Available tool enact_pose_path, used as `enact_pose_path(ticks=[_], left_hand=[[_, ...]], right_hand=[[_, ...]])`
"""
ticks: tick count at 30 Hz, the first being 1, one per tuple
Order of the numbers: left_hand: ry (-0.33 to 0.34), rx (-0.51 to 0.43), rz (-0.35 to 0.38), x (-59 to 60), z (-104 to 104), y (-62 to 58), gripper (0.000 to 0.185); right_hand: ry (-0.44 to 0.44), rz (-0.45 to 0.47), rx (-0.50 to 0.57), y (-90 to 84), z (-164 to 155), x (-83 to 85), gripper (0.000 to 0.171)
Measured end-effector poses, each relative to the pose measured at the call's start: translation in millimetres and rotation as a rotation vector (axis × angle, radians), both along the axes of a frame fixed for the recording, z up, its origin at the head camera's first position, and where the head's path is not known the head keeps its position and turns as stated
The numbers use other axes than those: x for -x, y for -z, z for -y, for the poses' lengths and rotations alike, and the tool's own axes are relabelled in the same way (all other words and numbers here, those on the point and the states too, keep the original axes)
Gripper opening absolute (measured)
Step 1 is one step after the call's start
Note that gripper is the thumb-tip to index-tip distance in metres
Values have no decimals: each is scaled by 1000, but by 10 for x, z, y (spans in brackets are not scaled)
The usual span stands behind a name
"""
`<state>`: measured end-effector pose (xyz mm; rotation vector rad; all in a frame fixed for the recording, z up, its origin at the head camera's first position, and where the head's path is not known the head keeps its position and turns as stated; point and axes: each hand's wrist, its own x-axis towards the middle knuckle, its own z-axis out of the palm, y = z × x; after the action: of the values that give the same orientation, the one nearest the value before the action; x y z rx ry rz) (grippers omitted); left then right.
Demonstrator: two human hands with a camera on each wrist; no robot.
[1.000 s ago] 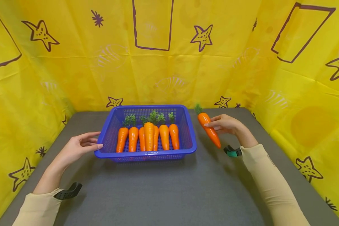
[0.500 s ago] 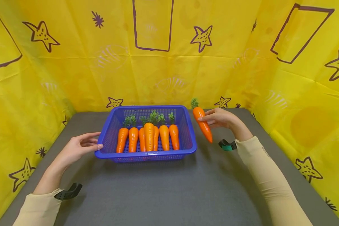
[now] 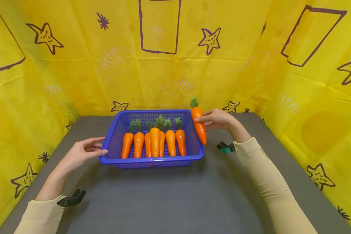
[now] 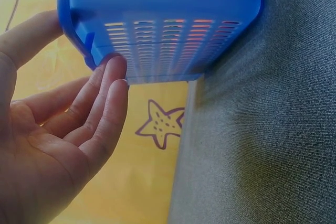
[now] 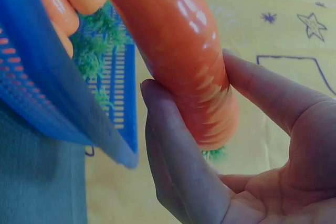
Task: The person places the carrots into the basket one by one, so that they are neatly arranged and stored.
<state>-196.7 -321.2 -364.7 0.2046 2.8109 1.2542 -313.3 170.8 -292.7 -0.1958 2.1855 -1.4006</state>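
The right hand [image 3: 217,119] holds an orange carrot [image 3: 199,125] near its leafy top, thumb on one side and fingers curled round the other, so this grip is closed on the carrot. The carrot hangs tilted, green tuft up and pointed tip down, right at the right-hand rim of the blue basket [image 3: 112,136]; from the head view its lower half overlaps the basket's right wall, and whether it touches the rim cannot be told. The right wrist view shows the same carrot [image 5: 178,51] pinched between thumb and fingers with the basket's blue rim [image 5: 47,93] just beside it.

Inside the basket lie the other carrots [image 3: 155,143], side by side, tips toward the person and green tops toward the far wall (one of them rides on top of its neighbours).

The left hand [image 3: 82,152] rests at the basket's near left corner, fingers straight and relaxed, their tips touching the rim; its grip is open and holds nothing. The left wrist view shows those fingertips [image 4: 113,77] against the slotted blue wall [image 4: 173,19].

The basket stands on a grey worktop [image 3: 175,201], with yellow star-printed cloth [image 3: 61,65] hung behind and to both sides.
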Motion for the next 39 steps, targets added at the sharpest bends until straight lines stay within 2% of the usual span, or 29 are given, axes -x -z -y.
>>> enact_pose_path(ticks=[9, 16, 24, 26, 31, 39], left_hand=[[-4, -2, -15, -1, 0, -1, 62], [-8, 9, -10, -2, -7, -15, 62], [-10, 18, -2, 4, -3, -21, 62], [-7, 11, -1, 7, -5, -21, 62], [-5, 10, 0, 9, -11, -19, 62], [-11, 19, 11, 1, -10, -24, 63]], right_hand=[[-17, 4, -12, 7, 263, 46, 55], [-22, 34, -26, 76, 514, 76, 59], [-39, 77, -46, 160, 767, 92, 54], [-36, 89, -52, 182, 816, 107, 51], [-44, 115, -57, 234, 927, 135, 28], [-84, 173, -61, 322, 1097, 168, 27]])
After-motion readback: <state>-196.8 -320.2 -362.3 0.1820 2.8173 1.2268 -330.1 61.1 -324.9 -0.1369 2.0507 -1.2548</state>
